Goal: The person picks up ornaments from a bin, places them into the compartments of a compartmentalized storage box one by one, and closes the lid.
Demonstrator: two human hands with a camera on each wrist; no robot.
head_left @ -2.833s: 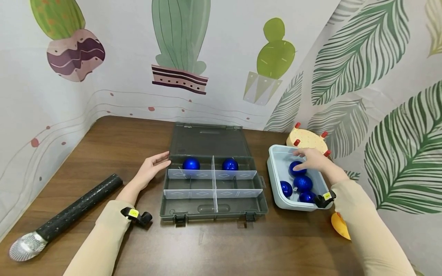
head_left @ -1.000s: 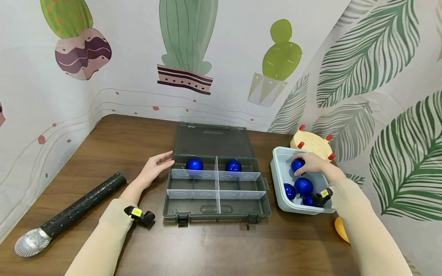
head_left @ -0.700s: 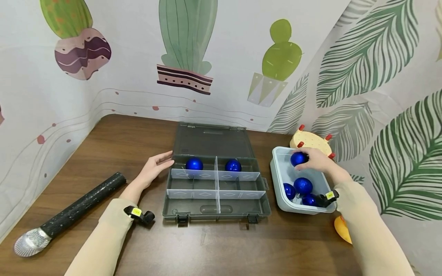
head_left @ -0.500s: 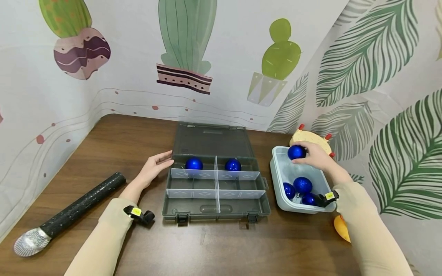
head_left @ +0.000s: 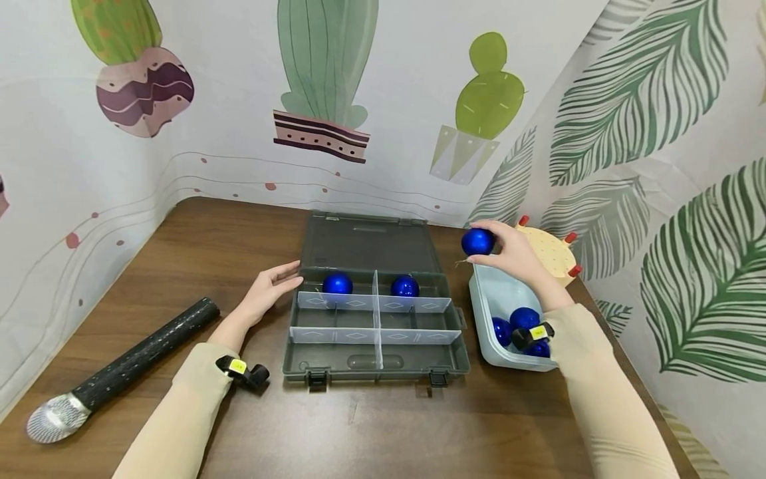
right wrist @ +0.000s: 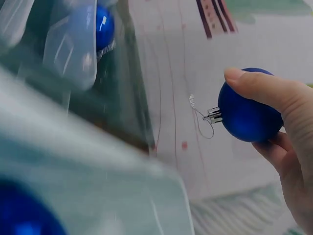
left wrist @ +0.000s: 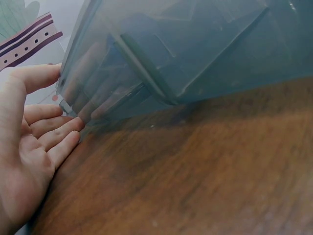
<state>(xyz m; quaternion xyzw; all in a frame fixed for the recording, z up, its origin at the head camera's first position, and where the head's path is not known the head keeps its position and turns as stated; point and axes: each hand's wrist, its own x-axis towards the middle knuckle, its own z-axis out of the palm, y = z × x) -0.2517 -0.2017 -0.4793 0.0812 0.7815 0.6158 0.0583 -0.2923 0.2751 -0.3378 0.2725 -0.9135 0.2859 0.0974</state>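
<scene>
My right hand (head_left: pixel 511 253) grips a blue Christmas ball ornament (head_left: pixel 477 242) between thumb and fingers, above the far left corner of the light blue tub (head_left: pixel 482 313). In the right wrist view this ornament (right wrist: pixel 249 110) shows a silver cap and a wire loop. Several more blue ornaments (head_left: pixel 524 319) lie in the tub, partly hidden by the wrist camera. The left hand (head_left: pixel 263 293) touches the left side of the open grey divided box (head_left: pixel 375 377) with straight fingers. Two blue ornaments, left (head_left: pixel 338 283) and right (head_left: pixel 405 286), sit in the box's back row, one per compartment.
A black microphone (head_left: pixel 122 366) with a silver head lies at the left of the wooden table (head_left: pixel 335 432). Behind the tub is a cream round object (head_left: pixel 547 253) with red pegs. The box's lid (head_left: pixel 365 246) leans back near the patterned wall cloth.
The right hand has taken hold of an ornament in the tub, lifted it out and moved left with it over the tub's far left corner. The left hand has stayed at the box.
</scene>
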